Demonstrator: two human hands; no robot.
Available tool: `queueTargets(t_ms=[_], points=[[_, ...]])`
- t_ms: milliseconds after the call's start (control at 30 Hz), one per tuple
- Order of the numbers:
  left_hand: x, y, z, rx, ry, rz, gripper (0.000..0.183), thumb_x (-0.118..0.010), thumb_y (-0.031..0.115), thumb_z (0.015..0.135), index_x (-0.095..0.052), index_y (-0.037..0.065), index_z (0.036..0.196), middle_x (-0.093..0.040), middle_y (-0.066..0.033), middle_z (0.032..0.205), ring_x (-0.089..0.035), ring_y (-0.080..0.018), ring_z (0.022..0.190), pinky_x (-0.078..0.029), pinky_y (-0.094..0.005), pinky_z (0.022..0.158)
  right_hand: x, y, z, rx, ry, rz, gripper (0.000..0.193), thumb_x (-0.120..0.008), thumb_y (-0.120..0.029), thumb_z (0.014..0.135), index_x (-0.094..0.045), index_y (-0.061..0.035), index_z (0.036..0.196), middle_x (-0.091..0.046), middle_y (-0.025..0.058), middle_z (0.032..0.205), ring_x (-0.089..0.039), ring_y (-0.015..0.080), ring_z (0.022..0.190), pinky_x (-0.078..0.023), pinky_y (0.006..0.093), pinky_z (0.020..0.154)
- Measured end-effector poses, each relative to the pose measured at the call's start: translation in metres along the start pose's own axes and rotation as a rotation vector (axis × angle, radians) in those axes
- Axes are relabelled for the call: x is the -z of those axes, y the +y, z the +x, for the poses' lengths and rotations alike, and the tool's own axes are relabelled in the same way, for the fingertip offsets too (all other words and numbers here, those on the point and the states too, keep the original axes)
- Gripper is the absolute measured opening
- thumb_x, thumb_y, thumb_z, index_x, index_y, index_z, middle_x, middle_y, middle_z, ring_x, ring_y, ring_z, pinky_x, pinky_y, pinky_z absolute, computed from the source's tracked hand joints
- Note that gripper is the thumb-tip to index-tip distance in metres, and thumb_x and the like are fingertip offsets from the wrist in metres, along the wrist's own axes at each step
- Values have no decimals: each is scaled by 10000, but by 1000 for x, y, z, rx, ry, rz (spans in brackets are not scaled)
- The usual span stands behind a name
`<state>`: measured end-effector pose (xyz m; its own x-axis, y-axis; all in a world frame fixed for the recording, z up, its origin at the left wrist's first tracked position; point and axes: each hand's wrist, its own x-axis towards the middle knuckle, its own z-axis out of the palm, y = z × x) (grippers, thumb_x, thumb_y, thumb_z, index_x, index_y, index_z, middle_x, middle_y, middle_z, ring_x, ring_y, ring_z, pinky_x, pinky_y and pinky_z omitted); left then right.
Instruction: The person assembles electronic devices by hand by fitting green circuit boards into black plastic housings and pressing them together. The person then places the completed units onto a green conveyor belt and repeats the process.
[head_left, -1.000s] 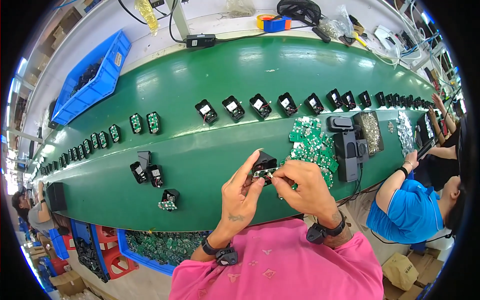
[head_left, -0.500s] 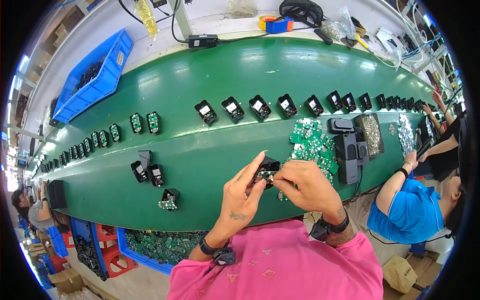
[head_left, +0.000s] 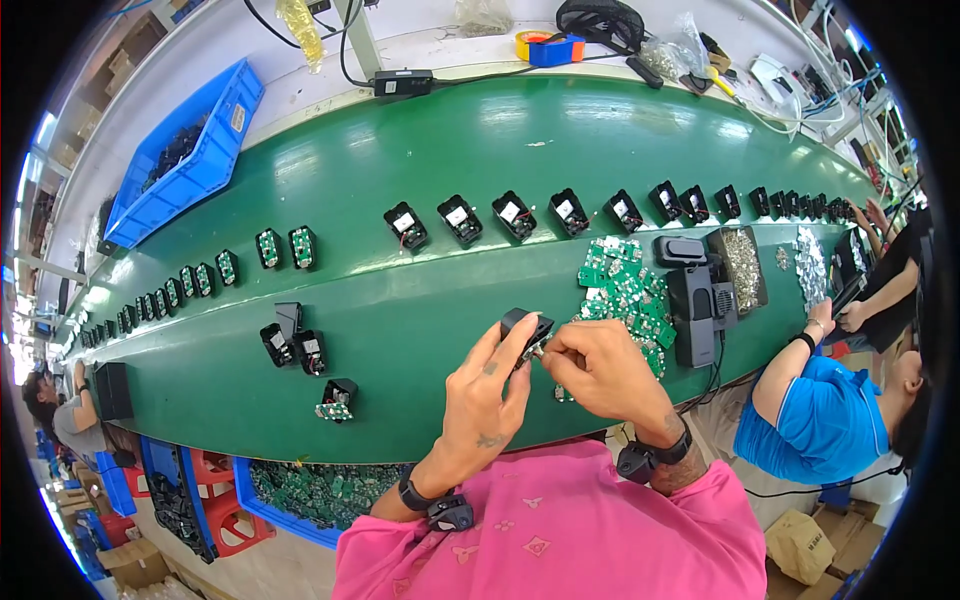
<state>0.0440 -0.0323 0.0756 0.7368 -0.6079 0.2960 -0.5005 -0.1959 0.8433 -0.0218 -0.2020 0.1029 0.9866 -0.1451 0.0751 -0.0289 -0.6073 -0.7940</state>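
My left hand (head_left: 486, 395) grips a small black plastic housing (head_left: 527, 325), tilted over the green bench. At its open side, close to my fingertips, an edge of a green circuit board (head_left: 534, 352) shows. My right hand (head_left: 606, 372) is closed in a pinch at that edge; what is between the fingertips is too small to make out. Beside my right hand lies a heap of loose circuit boards (head_left: 625, 290). To the left, a black housing with a board hanging out (head_left: 336, 400) stands near two open housings (head_left: 312, 352) and a dark grey piece (head_left: 288, 318).
Open black housings (head_left: 514, 215) stand in a row across the green bench (head_left: 450, 130). Board-fitted housings (head_left: 303, 247) line the left. A dark grey device (head_left: 694, 318) and a tray of small parts (head_left: 762, 285) sit right. A blue-shirted person (head_left: 815, 420) works there.
The housing has been tipped, so its outer wall now shows more and the board less. My right fingers remain pinched at its edge. Co-workers' arms at the far right have moved.
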Motion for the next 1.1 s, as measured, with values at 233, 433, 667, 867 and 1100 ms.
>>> queueTargets(t_ms=[233,433,667,867,1100], points=[[1,3,0,259,1,-424,536,-599,-110,843,-567,38,1357,-658,-159,1154,-687,-193,919,-582,-293,792,8,-4,4,-184,-123,160,126,-672,-71,822,-651,43,773,-606,117,622,-567,180,515,-420,316,500],[1,-2,0,-3,15,-10,510,-595,-99,853,-575,40,1344,-657,-161,1162,-686,-201,915,-583,-293,788,-3,-8,5,9,0,-21,118,-655,-63,824,-648,45,779,-612,137,641,-602,218,540,-438,346,506],[-17,-18,1,148,51,-215,459,-581,-77,889,-563,11,1339,-647,-150,1175,-678,-203,976,-584,-300,813,-16,10,2,-60,70,-23,143,-660,-95,861,-655,41,816,-627,139,665,-622,208,559,-464,342,522],[-11,-30,8,469,-7,-745,528,-602,-55,895,-449,-25,1400,-600,-154,1229,-648,-211,1028,-635,-318,771,-24,23,0,-195,250,126,226,-663,-194,921,-669,32,913,-687,136,744,-682,238,653,-516,345,584],[-17,-37,5,356,-5,-643,643,-656,-138,801,-429,-35,1395,-577,-199,1260,-699,-229,915,-646,-306,721,-31,17,-3,-236,248,416,242,-694,-202,921,-674,39,930,-649,81,682,-605,97,609,-466,270,541]])
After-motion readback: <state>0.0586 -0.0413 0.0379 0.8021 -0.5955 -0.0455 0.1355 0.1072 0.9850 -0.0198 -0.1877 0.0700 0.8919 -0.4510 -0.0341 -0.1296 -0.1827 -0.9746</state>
